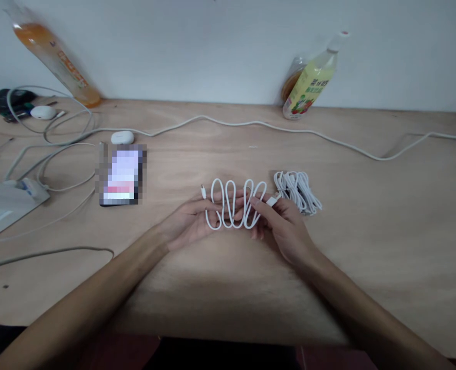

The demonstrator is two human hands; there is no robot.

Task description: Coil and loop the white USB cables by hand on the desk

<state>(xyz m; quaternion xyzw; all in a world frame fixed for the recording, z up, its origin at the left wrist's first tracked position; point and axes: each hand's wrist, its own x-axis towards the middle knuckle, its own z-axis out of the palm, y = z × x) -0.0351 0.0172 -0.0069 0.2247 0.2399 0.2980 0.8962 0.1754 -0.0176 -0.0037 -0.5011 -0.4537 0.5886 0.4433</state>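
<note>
A white USB charging cable (pixel 231 205) is bent into several side-by-side loops across both hands, above the table. My left hand (pixel 191 216) supports the loops from below, its thumb pressing on the left end; the cable's small plug sticks up beside that thumb. My right hand (pixel 284 221) pinches the right-hand loops between thumb and fingers, with the wider USB plug (pixel 272 201) showing just above the thumb. Some fingers are hidden behind the loops. Just beyond my right hand lies a pile of bundled white cables (pixel 297 191).
Left of my hands lies a phone (pixel 122 177) with its screen lit, below a white earbud case (pixel 122 137). A long white cord (pixel 258 123) crosses the table (pixel 385 231). An orange drink bottle (pixel 58 61) and a yellow one (pixel 310 82) stand by the wall; a white power strip (pixel 7 205) is far left.
</note>
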